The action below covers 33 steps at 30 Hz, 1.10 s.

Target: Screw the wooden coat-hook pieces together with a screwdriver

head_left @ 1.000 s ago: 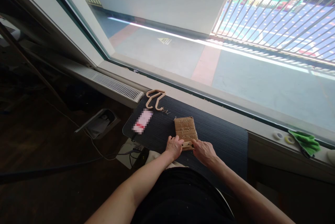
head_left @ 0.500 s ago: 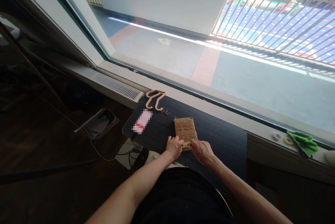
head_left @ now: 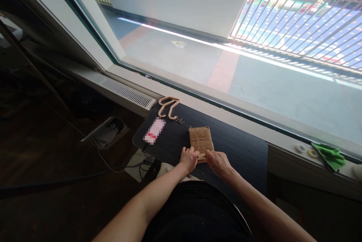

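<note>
A small wooden board [head_left: 201, 140] with rows of holes lies on a dark ribbed mat [head_left: 234, 147] by the window. My left hand [head_left: 189, 158] grips the board's near left corner with curled fingers. My right hand [head_left: 218, 162] pinches a small wooden piece at the board's near edge; the piece is mostly hidden by the fingers.
Curved wooden hook-shaped pieces [head_left: 167, 105] and a few small screws [head_left: 179, 121] lie at the mat's far left. A pink blurred phone [head_left: 154, 130] rests left of the board. Tape rolls [head_left: 307, 150] and a green cloth [head_left: 330, 155] sit on the sill at right. Cables trail on the dark floor.
My right hand has slid slightly left along the board's near edge, closer to my left hand. The board has stayed in place.
</note>
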Tool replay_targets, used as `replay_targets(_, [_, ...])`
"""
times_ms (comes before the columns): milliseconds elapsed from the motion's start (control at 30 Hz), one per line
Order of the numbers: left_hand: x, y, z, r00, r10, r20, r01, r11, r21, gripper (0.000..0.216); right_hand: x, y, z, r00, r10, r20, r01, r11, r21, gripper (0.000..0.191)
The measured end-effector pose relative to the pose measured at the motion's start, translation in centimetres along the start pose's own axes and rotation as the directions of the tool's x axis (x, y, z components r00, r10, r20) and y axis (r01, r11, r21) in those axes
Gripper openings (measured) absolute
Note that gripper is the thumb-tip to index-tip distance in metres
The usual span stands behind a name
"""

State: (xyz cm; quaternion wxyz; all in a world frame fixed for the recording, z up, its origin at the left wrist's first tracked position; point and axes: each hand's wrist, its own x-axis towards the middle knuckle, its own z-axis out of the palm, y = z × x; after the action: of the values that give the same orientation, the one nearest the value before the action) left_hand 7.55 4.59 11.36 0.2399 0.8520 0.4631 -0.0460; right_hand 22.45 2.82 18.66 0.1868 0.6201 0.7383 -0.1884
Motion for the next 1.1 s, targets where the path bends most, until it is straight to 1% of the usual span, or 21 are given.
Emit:
replay_targets(167, [0.1,0.1,0.0,1.0,-0.006,0.004,0.006,1.0,0.009,0.013,0.2,0.1,0.0,1.0,0.027,-0.002,-0.027,1.0,0.0,0.016])
replay_targets(367, [0.1,0.2,0.1,1.0,-0.018,0.003,0.018,1.0,0.004,0.013,-0.1,0.0,-1.0,0.998,-0.056,-0.004,0.056,0.998,-0.003,0.018])
replay_targets(433, [0.1,0.1,0.2,1.0,-0.019,0.0,0.019,1.0,0.003,0.012,-0.1,0.0,-1.1,0.998,-0.067,0.005,0.067,0.998,-0.002,0.019])
replay_targets(633, [0.1,0.1,0.1,1.0,-0.014,-0.004,0.014,1.0,0.003,0.012,0.1,-0.1,-0.4,1.0,0.013,0.016,-0.013,1.0,-0.004,0.018])
replay_targets(733, [0.1,0.1,0.1,1.0,-0.009,-0.001,0.009,1.0,0.005,0.012,0.0,-0.2,-0.4,0.999,0.033,0.018,-0.033,0.999,-0.003,0.018])
replay_targets(833, [0.1,0.1,0.1,1.0,-0.008,0.004,0.008,1.0,0.007,0.013,-0.2,0.0,-0.9,1.0,0.01,0.016,-0.01,1.0,0.002,0.016])
replay_targets(967, [0.1,0.1,0.1,1.0,-0.002,0.007,0.002,1.0,0.01,0.013,-0.5,0.3,-1.3,0.999,-0.049,0.02,0.049,0.999,0.013,0.018])
replay_targets(1100, [0.1,0.1,0.1,1.0,-0.01,0.013,0.01,1.0,0.013,0.012,-0.5,0.5,-0.9,0.999,-0.032,0.024,0.031,0.999,0.014,0.018])
